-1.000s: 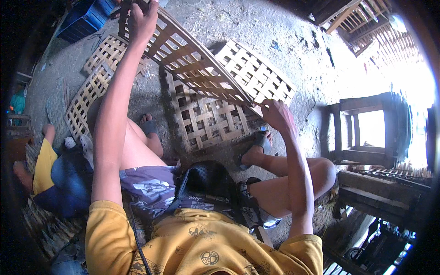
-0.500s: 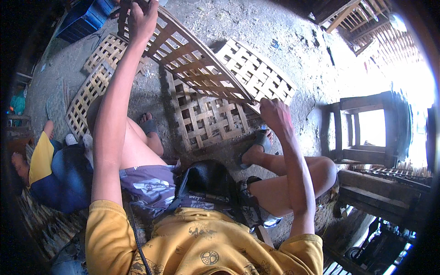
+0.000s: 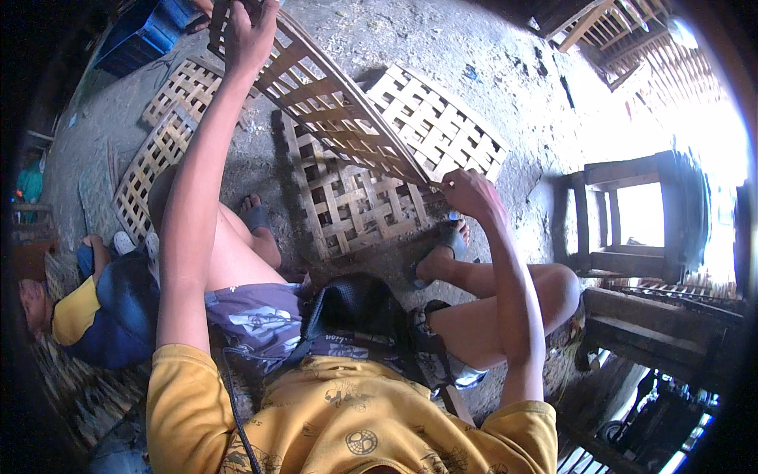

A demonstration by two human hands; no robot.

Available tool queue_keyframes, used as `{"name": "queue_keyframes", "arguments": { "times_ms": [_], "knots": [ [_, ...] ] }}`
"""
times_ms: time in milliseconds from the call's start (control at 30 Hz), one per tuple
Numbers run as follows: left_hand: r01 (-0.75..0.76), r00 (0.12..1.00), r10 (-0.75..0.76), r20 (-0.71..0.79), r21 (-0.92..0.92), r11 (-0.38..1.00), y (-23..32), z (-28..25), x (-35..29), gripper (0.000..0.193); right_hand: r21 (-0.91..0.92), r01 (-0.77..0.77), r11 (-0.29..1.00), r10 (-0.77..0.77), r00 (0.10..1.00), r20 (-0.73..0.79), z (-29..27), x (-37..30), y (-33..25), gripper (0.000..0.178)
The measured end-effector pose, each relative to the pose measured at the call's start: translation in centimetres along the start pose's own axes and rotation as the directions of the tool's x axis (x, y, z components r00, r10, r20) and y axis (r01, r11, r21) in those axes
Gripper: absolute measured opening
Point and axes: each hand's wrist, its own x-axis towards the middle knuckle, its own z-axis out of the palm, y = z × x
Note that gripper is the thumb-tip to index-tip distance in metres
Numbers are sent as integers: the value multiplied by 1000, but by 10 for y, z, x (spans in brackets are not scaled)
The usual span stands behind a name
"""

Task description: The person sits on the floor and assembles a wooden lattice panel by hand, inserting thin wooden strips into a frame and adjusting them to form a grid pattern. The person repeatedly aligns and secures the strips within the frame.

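- Your left hand (image 3: pixel 246 35) has its grip closed round the far edge of the woven bamboo lattice panel (image 3: pixel 339 118), up at 11 o'clock; your right hand (image 3: pixel 471 193) pinches the near corner between thumb and fingers, just right of centre at about 2 o'clock.
- Both grips look firm, though the fingertips of the left hand are partly hidden behind the slats.
- Keep the panel stretched between the two hands as it is now, tilted, with its low end at your right hand; I judge that slack at either end would let the strips twist.
- Hold by the edge strips, not the middle of a slat: thin split bamboo probably bends and springs back.
- Watch the right thumb at the corner, where the strip ends look sharp.
- That panel is an open square weave of pale tan strips, longer than wide, raised clear of the floor.
- Under it a second lattice (image 3: pixel 355 201) lies flat on the dusty concrete floor (image 3: pixel 505 87), at centre, beside your sandalled foot (image 3: pixel 450 241).
- More lattices lie at 12 to 1 o'clock (image 3: pixel 438 118) and at 9 to 10 o'clock (image 3: pixel 162 142).
- Another person in yellow and blue (image 3: pixel 87 308) sits low at 8 o'clock, well apart from your hands.
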Motion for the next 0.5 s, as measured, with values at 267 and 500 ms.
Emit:
{"name": "queue_keyframes", "arguments": {
  "times_ms": [267, 500],
  "knots": [
    [242, 970, -222, 99, -314, 918, 33, 2, -1, 70, 221, -13, 975, -26, 984, 175, 8, 14, 22, 28],
    [-10, 1000, 10, -8, 53, 999, -5, 10, -9, 70, 123, -106, 987, 94, 990, 103, 9, 16, 51, 32]
  ]
}}
